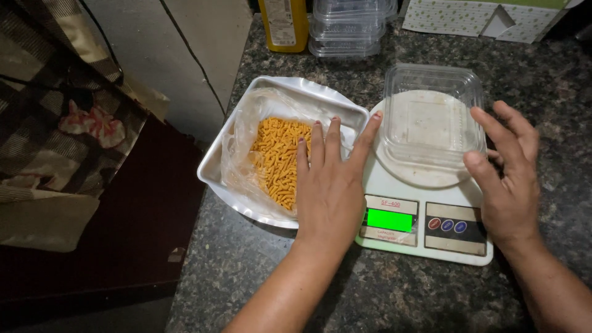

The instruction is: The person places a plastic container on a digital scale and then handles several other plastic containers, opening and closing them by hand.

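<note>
Under your left hand [328,185], seen from the head camera, lies the near right corner of a white tray [217,161]; your fingers [317,143] are spread flat and hold nothing, their tips resting on the clear bag [237,145] of orange snack sticks [277,157] inside the tray. Your palm hides the bag's right edge, so you cannot tell how far the sticks run beneath it. Your index finger reaches across to the rim of the white kitchen scale [394,243] just right of the tray.

Right of those fingers, on the scale's round platform, sits an empty clear plastic container [431,117]. Your right hand [505,172] hovers at its right side, fingers open and loosely curved; whether the thumb touches the container wall is hard to make out. The wrist covers the scale's far right corner. Between your hands, the scale's display glows green, with three small round buttons beside it.

Beyond your fingertips, on the dark speckled surface [394,296], a yellow bottle [283,24], a stack of clear containers [351,28] and a patterned box [456,18] are all cut off by the top edge.
</note>
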